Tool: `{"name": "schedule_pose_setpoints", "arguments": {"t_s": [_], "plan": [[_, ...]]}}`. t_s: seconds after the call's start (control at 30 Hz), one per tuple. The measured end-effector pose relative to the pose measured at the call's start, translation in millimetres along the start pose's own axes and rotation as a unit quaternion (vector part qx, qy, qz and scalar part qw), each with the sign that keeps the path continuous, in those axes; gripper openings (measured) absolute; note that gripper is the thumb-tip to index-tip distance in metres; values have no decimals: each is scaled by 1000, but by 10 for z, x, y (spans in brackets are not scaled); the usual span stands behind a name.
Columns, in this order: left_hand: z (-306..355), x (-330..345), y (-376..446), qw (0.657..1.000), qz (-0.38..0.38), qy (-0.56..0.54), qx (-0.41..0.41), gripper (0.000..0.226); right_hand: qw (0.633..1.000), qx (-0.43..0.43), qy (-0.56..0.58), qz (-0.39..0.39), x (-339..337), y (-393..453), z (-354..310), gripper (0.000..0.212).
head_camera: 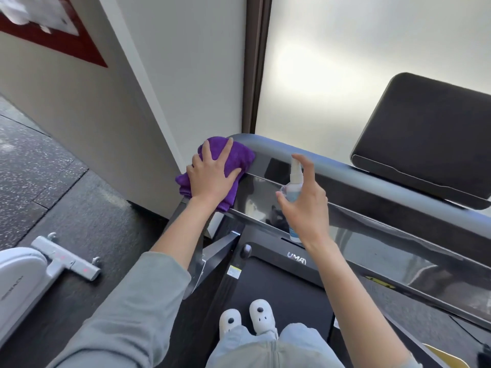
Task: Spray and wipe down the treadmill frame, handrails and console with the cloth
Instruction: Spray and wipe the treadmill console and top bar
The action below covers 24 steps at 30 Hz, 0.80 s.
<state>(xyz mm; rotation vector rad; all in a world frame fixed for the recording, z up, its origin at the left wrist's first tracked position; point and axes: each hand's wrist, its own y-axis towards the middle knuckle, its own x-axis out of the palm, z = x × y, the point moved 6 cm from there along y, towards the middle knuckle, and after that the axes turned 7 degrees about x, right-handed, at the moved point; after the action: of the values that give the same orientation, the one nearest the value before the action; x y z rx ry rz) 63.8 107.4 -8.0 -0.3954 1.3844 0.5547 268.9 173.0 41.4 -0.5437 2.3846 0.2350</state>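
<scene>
A frosted window fills the upper right of the frame; speckled dark flooring lies at left. The treadmill console runs as one long bar from centre to lower right. Your left hand, fingers spread flat, presses one purple cloth onto the bar's upper-left end. Your right hand grips one spray bottle, upright at centre frame, its nozzle facing up-left toward the cloth; its lower body is largely hidden by your palm. Two white shoes stand on the belt.
</scene>
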Motion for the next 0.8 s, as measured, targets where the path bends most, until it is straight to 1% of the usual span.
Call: {"name": "schedule_pose_setpoints", "arguments": {"t_s": [0.1,0.3,0.4,0.53,0.63,0.8], "plan": [[-144,-70,-373,999,19,-33,-15,70,1000,0,0,-11,66,8,-48,73],[-355,-158,-1054,997,73,-31,-20,71,998,9,29,-47,459,222,-206,72],[-382,-171,-1092,995,85,-36,-27,70,998,7,22,-61,702,342,-309,74],[-365,-180,-1069,994,93,-35,-36,70,997,12,-19,-70,939,480,-362,77],[-374,-173,-1070,994,94,-31,-37,70,996,13,-43,-72,1034,539,-373,78],[-376,-165,-1069,994,93,-31,-41,70,996,11,-50,-71,1105,577,-391,78]]}}
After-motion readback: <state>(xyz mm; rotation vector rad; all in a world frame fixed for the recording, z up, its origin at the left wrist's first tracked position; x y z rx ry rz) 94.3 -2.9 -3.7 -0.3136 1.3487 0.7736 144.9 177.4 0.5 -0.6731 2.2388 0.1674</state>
